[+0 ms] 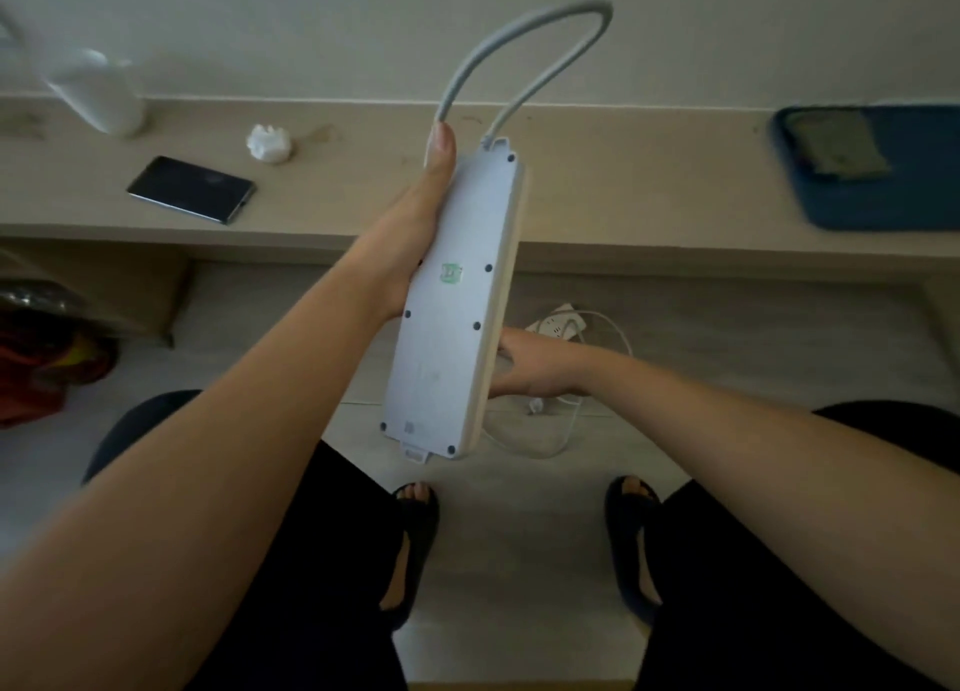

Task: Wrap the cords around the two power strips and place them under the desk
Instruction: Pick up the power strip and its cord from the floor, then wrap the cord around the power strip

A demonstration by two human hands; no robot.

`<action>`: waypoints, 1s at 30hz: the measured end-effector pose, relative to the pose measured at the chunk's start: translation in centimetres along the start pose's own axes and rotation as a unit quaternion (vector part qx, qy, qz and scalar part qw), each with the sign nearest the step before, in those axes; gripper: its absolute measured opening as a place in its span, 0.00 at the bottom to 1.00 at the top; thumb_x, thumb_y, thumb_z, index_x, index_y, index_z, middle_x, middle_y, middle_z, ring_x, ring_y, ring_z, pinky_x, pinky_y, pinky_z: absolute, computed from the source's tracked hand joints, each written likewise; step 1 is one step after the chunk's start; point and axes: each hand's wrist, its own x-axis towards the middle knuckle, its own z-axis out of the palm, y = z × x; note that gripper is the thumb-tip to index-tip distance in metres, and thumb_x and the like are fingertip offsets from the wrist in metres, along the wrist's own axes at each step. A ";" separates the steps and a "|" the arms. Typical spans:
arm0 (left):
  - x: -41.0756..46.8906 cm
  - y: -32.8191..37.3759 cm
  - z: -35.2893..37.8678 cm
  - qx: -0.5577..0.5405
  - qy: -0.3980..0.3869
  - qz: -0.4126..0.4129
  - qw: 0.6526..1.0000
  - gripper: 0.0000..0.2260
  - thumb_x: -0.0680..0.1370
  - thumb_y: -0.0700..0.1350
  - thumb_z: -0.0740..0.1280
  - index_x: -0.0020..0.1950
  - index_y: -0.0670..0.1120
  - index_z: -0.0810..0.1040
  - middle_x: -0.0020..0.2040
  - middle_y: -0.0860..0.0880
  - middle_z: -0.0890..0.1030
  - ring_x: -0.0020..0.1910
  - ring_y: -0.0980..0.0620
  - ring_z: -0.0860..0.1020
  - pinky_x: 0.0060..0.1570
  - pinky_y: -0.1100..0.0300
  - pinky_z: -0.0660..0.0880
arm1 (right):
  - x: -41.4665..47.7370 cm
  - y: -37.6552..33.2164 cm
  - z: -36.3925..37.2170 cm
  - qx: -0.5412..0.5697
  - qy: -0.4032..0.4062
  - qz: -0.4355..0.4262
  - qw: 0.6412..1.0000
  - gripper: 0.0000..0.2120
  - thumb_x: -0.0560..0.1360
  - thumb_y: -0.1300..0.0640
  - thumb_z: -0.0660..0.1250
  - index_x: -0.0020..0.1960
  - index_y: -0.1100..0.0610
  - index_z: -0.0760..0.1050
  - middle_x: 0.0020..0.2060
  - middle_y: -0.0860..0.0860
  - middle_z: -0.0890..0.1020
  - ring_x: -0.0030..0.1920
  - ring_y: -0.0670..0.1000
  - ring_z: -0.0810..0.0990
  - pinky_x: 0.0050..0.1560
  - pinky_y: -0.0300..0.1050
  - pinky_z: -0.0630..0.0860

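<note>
The large power strip (457, 300) was found in the centre of the frame, held in the air in front of the desk edge, nearly upright and tilted a little to the right, with its screwed back face and a small green sticker turned toward the viewer. Its grey cord (582, 5) left the top end, arched high against the wall and came back down to the strip's upper left corner. The left hand (410, 233) clamped the strip along its left edge, with the thumb (441, 144) laid straight up that edge and its tip meeting the returning cord; the other fingers were hidden behind the body. The right hand (535, 363) reached in from the right and met the strip's lower right edge, but its fingers lay behind the strip, so its grip could not be determined. A second power strip (558, 324), smaller and white, lay on the floor under the desk (597, 191), just beyond the right hand, with its thin white cord (621, 334) trailing loose in a loop. On the desktop at left lay a dark phone (191, 188) and, just beyond it, a crumpled white tissue (268, 143); a blue tray (810, 207) stood at the far right.
</note>
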 end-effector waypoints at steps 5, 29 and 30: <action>0.1 0.0 -0.7 -0.029 0.017 0.002 0.999 0.32 0.79 0.70 0.58 0.61 0.44 0.81 0.43 0.45 0.85 0.40 0.47 0.85 0.41 0.53 0.82 | -0.2 0.5 -0.1 -0.125 -0.097 0.076 0.984 0.20 0.69 0.32 0.69 0.45 0.48 0.85 0.44 0.47 0.86 0.48 0.48 0.83 0.48 0.41 0.78; 1.0 -4.2 0.3 0.194 -0.137 -0.032 0.971 0.22 0.67 0.52 0.82 0.58 0.48 0.83 0.50 0.48 0.88 0.48 0.51 0.87 0.45 0.61 0.82 | -7.0 -5.0 -10.8 0.606 0.219 -0.030 0.764 0.14 0.85 0.54 0.60 0.49 0.64 0.75 0.42 0.63 0.87 0.41 0.59 0.89 0.38 0.50 0.86; 1.1 -4.4 0.5 0.185 -0.133 -0.041 0.973 0.20 0.68 0.52 0.81 0.57 0.47 0.84 0.49 0.48 0.89 0.47 0.51 0.87 0.44 0.61 0.82 | -7.0 -5.1 -10.8 0.607 0.223 -0.034 0.762 0.14 0.85 0.54 0.61 0.49 0.64 0.75 0.43 0.64 0.87 0.42 0.59 0.89 0.37 0.50 0.86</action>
